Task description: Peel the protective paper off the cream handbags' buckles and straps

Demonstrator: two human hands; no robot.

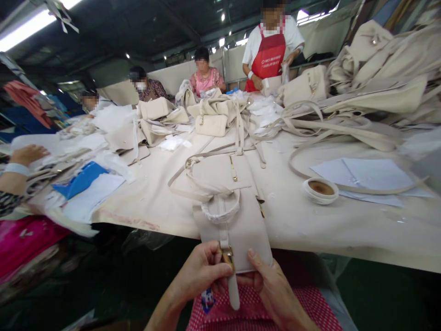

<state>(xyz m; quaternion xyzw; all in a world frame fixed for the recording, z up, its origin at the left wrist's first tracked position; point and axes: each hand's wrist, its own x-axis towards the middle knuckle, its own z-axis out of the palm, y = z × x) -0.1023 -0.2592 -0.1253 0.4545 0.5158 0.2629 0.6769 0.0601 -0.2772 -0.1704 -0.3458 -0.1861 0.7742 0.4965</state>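
A beige handbag [244,225] lies flat over the table's near edge, its lower end reaching toward me. My left hand [210,266] is closed on the strap at the gold buckle [228,257], thumb and fingers pinching it. The strap's rounded tip [233,294] hangs down past the fingers. My right hand [265,276] grips the bag's bottom edge, thumb on top and fingers underneath. A handle [220,214] wrapped in clear film lies on the bag. Further up the bag, a gold zip [234,169] shows.
Beige bags [211,124] and straps are heaped across the table [344,230], piled high at the right. A round tub [320,191] with brown contents stands by white sheets [372,174]. Another person's hand [27,155] is at the left, near blue plastic [81,179]. Several people work behind the table.
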